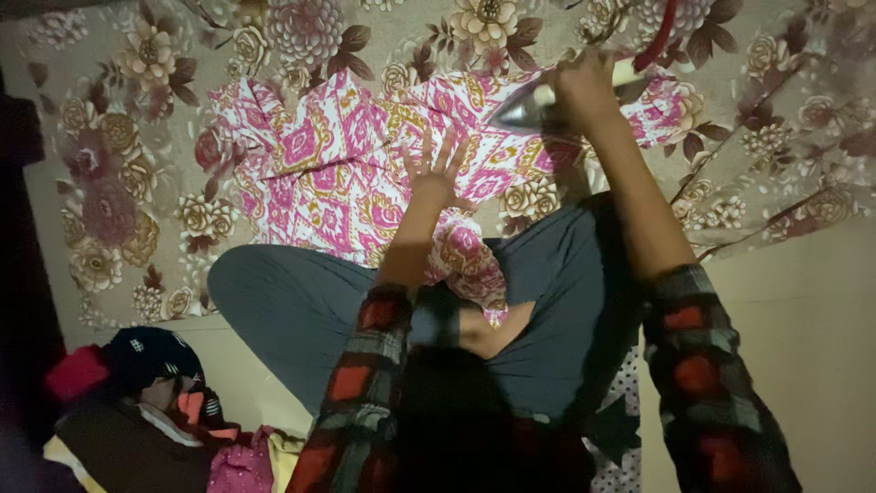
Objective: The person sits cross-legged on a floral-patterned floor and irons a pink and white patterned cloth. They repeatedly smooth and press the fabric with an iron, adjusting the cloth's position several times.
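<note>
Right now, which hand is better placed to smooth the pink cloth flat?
Probably the left hand: it lies open with fingers spread on the pink cloth. The right hand is busy gripping the iron.

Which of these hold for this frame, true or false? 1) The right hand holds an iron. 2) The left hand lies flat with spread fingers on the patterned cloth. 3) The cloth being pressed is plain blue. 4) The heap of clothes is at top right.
1) True: the right hand has its grip on an iron.
2) True: the left hand is spread on the pink patterned cloth.
3) False: it is pink and white with yellow, lying on a floral sheet.
4) False: the heap of clothes is at bottom left.
</note>
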